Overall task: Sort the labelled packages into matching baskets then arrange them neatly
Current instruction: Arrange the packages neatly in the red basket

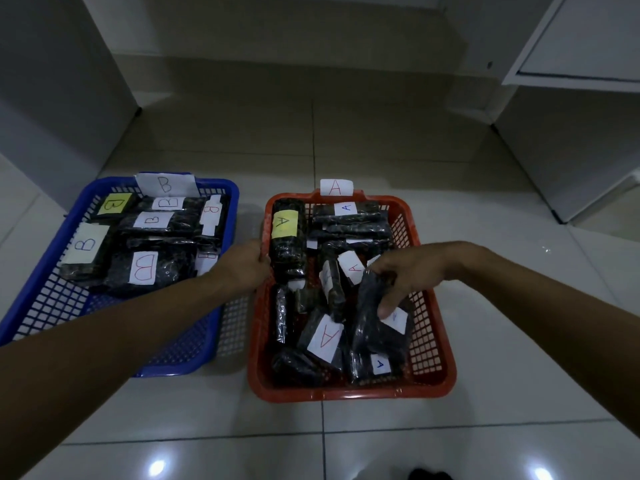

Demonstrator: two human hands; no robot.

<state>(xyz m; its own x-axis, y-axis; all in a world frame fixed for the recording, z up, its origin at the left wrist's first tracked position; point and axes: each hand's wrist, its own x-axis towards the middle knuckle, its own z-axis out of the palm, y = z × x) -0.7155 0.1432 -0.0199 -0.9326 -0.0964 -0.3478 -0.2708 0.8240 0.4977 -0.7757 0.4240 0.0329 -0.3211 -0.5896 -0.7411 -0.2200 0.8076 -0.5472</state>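
On a glossy tiled floor, a blue plastic basket holds B-labelled packages. Left hand grips the red plastic basket rim; right hand pinches a black A-labelled package inside it.

Both arms reach forward, hands low.
The left hand curls its fingers round the red basket's edge; the right hand pinches a black package, fingers pointing down.
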